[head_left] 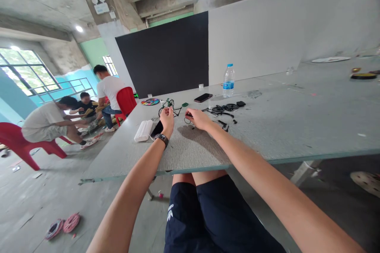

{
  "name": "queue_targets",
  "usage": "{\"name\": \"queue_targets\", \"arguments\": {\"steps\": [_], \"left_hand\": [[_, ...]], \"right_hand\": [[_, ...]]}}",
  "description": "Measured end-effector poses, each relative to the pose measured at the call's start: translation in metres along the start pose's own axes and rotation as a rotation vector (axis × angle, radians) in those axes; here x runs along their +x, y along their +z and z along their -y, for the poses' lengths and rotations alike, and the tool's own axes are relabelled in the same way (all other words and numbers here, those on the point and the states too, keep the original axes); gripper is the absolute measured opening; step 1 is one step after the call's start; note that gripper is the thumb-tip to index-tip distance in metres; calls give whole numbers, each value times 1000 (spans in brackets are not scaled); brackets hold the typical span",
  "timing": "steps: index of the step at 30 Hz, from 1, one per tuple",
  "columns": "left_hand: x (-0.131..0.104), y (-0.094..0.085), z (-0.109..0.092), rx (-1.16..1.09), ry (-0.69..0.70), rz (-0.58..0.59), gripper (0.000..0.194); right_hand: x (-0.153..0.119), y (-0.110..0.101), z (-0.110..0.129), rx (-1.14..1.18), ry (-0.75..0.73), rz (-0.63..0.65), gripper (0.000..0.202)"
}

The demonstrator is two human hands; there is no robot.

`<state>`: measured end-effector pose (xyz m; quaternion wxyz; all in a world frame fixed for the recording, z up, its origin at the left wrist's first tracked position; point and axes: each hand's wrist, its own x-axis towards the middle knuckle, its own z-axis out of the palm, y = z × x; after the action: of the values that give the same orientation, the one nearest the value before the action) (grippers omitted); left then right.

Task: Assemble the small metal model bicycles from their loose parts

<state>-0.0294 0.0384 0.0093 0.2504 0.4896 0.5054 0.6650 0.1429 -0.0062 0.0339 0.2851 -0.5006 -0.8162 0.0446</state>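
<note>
My left hand (167, 119) is closed in a pinch at a small black bicycle frame (177, 111), whose thin tubes stick out to the right of the fingers. Right behind it stands a green miniature bicycle (161, 110), partly covered by that hand. My right hand (198, 119), also pinched, has a thin black ring (187, 120) like a small wheel at its fingertips, low over the table. To its right lie small black wheels (218, 108) and several thin black parts (222, 123). A small green piece (185, 104) rests beyond the hands.
On the glass-topped table (285, 126) are a white case (143, 131), a dark phone (157, 128), another phone (203, 97), a water bottle (228, 81) and a colourful disc (150, 102). A black panel (169, 55) stands behind. Several people sit at the left.
</note>
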Motion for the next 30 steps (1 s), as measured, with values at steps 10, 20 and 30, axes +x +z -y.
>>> {"name": "queue_targets", "arguments": {"steps": [10, 20, 30], "left_hand": [[-1, 0, 0, 55, 87, 24, 23], [-4, -1, -4, 57, 66, 31, 24], [-1, 0, 1, 87, 96, 25, 25]], "right_hand": [[2, 1, 3, 128, -35, 75, 28], [2, 3, 8, 336, -86, 121, 31], [3, 7, 3, 195, -29, 99, 34]]}}
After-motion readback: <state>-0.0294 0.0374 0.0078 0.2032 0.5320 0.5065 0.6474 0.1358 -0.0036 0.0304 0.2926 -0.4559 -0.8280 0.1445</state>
